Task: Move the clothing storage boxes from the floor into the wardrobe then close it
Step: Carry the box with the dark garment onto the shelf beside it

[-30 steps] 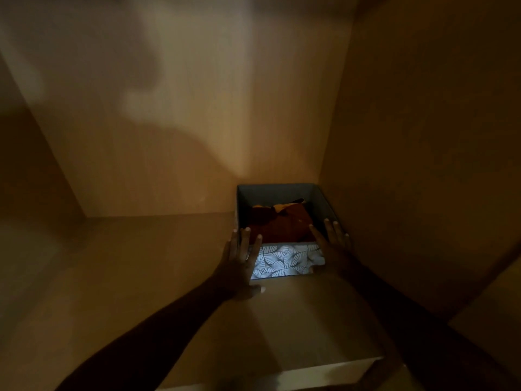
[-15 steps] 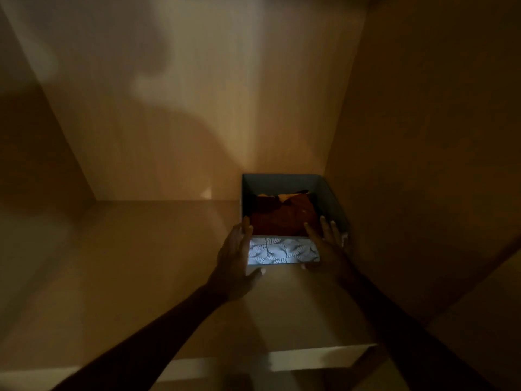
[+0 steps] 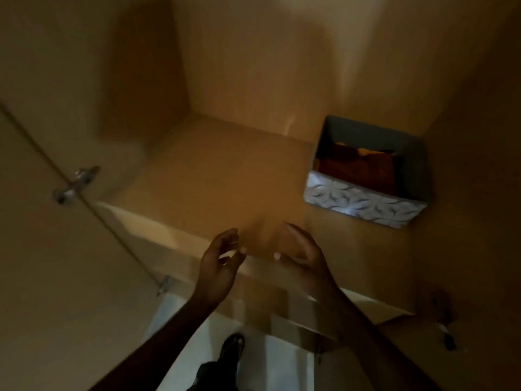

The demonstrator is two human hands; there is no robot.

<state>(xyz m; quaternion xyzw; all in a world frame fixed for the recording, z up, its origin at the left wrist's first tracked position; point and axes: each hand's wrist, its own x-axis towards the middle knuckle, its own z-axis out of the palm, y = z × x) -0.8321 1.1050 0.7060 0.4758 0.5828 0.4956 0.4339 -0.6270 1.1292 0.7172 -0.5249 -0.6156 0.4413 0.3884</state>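
Although it sits in shadow, the open-topped fabric storage box with a pale leaf-patterned front and grey inner walls (image 3: 363, 203) can be read clearly enough: it rests on the wardrobe's wooden shelf (image 3: 214, 176), tucked into the rear right corner, close to the right side wall and near the back panel, though whether it touches either I cannot tell. Its walls stand straight, so it is probably a light, card-stiffened cloth box that keeps its shape but would flex if squeezed hard. The best hold looks to be one palm on each short side or under the front edge, lifting level so nothing spills. No handle is visible.

Inside lies folded dark rust-red clothing (image 3: 366, 167) with a strip of orange-yellow fabric showing at the top; the pile stays below the rim, so the load seems soft and modest in weight.

Well apart from the box, over the shelf's front edge, the left hand (image 3: 218, 263) and the right hand (image 3: 301, 252) hang empty, fingers loosely curled and parted, palms facing one another, grasping nothing.

At the left the open wardrobe door (image 3: 42, 249) shows a metal hinge (image 3: 74, 183).
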